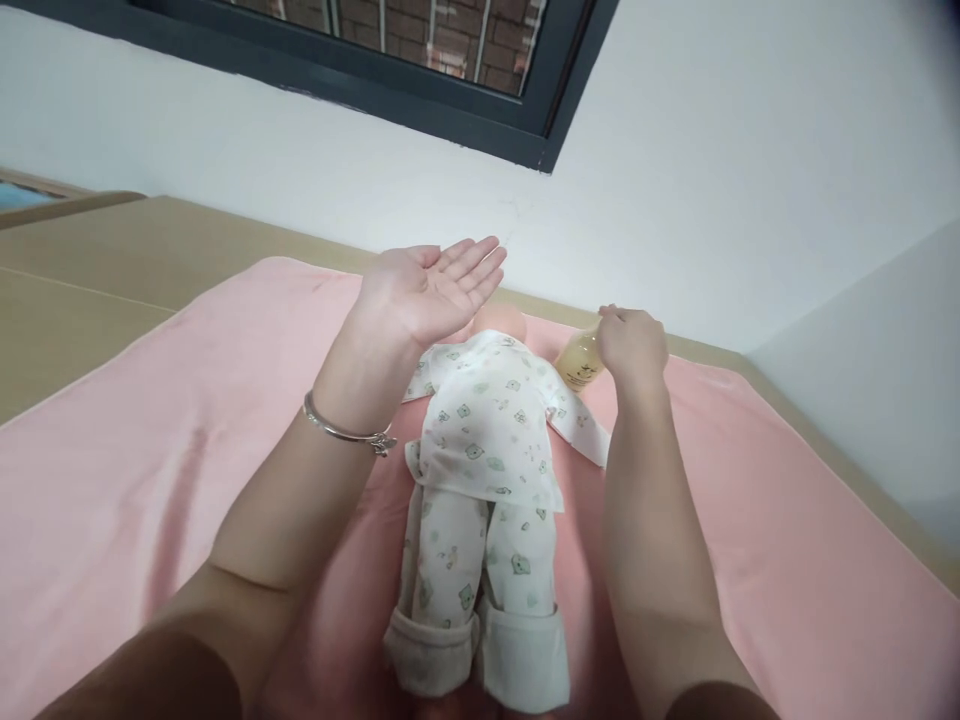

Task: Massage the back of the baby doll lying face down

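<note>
A baby doll (pixel 487 430) in a white printed top and trousers with turned-up cuffs lies on a pink blanket (pixel 255 350). My left hand (pixel 442 290) is held palm up above the doll's head, fingers stretched out, with nothing visible on the palm; it hides part of the head. A silver bracelet (pixel 345 434) circles my left wrist. On the doll's other side, my right hand (pixel 634 345) grips the upper end of a bottle (pixel 579 360) of pale yellow liquid with dark print. The bottle is tilted beside the doll's sleeve, and its top is hidden by my fingers.
The blanket covers a wooden surface (pixel 90 270) that shows at the left and along the back. Behind it rises a white wall (pixel 675 200) with a dark-framed window (pixel 450 100). Something blue (pixel 22 195) shows at the far left.
</note>
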`<action>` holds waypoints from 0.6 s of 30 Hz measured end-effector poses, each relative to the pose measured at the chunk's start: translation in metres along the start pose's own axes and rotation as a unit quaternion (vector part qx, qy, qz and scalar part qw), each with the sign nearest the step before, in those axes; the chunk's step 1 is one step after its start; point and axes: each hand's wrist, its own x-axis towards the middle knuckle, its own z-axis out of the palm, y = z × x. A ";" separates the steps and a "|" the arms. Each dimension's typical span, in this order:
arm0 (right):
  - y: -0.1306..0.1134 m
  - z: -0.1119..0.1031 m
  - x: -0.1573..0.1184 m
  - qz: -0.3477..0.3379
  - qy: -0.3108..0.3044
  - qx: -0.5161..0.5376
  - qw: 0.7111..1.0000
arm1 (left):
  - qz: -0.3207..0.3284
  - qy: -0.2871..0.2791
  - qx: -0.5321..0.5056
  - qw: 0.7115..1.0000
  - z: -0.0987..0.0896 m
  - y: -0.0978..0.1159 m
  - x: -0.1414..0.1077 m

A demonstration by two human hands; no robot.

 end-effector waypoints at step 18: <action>0.017 0.012 0.003 -0.080 0.040 0.178 0.980 | -0.043 -0.021 0.092 0.995 0.008 -0.060 -0.017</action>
